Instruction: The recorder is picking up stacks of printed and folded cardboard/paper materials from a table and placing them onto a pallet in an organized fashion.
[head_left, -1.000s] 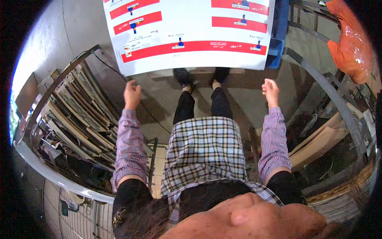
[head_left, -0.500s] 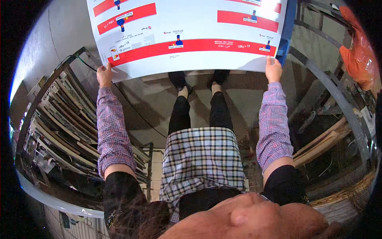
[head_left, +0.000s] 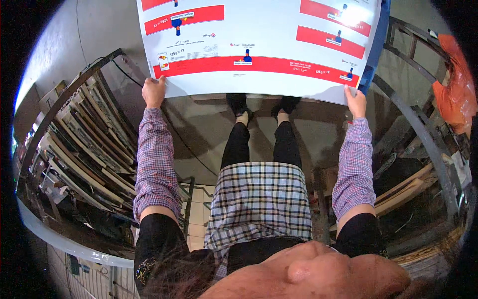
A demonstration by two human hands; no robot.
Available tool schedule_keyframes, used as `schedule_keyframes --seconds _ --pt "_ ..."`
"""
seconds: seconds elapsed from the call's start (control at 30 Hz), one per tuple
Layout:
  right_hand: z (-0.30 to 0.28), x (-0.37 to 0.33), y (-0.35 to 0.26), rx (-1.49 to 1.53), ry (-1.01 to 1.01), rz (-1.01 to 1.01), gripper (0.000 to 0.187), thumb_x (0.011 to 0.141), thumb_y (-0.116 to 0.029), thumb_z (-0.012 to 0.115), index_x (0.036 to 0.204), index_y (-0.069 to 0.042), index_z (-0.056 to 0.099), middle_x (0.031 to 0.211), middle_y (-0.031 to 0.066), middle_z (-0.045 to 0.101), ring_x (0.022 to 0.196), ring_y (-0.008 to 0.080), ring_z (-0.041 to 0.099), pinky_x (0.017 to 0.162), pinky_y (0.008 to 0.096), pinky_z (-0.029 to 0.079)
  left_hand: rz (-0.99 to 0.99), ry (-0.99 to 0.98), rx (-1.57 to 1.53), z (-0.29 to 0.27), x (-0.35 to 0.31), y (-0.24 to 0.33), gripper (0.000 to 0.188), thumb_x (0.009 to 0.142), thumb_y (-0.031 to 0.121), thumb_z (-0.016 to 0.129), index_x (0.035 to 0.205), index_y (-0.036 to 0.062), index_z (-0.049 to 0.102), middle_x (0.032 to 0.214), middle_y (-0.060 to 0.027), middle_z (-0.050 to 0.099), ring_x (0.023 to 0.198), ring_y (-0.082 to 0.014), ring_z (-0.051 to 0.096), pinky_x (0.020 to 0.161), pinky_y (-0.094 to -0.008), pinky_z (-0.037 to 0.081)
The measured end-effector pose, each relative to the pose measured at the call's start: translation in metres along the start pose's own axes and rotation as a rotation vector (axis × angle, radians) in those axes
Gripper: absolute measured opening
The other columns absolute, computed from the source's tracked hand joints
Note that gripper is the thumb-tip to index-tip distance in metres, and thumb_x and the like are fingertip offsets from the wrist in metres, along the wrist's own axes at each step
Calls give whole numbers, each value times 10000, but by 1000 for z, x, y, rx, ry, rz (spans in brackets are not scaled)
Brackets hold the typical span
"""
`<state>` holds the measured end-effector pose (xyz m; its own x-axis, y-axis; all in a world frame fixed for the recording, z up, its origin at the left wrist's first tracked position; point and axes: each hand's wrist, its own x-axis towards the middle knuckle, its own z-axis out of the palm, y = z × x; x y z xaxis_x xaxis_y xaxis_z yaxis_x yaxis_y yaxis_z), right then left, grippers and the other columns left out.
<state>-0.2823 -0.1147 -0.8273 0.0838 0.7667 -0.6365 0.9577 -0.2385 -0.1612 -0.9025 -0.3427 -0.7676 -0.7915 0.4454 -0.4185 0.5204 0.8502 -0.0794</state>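
A large white printed sheet [head_left: 199,84] with red bands and small blue figures spreads across the top of the view. At its near left corner my left hand [head_left: 154,92] pinches the edge, thumb on top. My right hand [head_left: 355,101] grips the near right corner in the same way. Both arms reach forward in checkered sleeves. Beneath the sheet, a blue surface [head_left: 374,55] shows along the right side. The sheet's far edge lies outside the view.
To the left, a metal-framed rack [head_left: 45,107] holds several flat boards [head_left: 74,144] standing on edge. At right are another dark metal frame [head_left: 428,124], wooden boards [head_left: 406,184] and an orange plastic bag [head_left: 454,84]. A dark cable [head_left: 184,139] trails over the floor.
The sheet and both hands appear farther right in the view, and so do the rack and floor. Both hands keep hold of the sheet's near corners.
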Motion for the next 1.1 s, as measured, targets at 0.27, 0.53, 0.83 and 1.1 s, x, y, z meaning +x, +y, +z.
schedule_keyframes --seconds 0.27,0.53,0.83,1.1 --pt "-19 6 0 172 7 112 663 767 -637 580 804 24 634 884 213 645 826 292 614 740 373 453 -33 194 -29 5 2 -3 560 770 513 615 1031 18 643 950 -202 652 928 -354 619 804 -419 472" --pt "-33 -12 3 1089 -261 169 399 947 -299 513 1143 44 570 1077 62 623 943 140 573 862 275 420 495 373 27 -24 -59 45 408 674 64 666 1068 29 566 966 -169 540 908 -334 530 797 -413 452" --pt "-148 -94 -95 853 -233 55 337 927 -191 550 1150 63 544 1076 97 616 922 125 569 824 261 439 918 4 154 22 -160 136 776 724 175 646 1403 83 282 1152 -208 434 1105 -366 428 945 -535 332" --pt "-119 -68 -74 -435 224 -557 436 746 -318 705 1044 -30 571 986 157 609 950 348 561 810 428 436 1302 121 686 -30 -140 193 341 748 139 549 1014 -74 564 892 -201 584 834 -310 580 596 -412 490"
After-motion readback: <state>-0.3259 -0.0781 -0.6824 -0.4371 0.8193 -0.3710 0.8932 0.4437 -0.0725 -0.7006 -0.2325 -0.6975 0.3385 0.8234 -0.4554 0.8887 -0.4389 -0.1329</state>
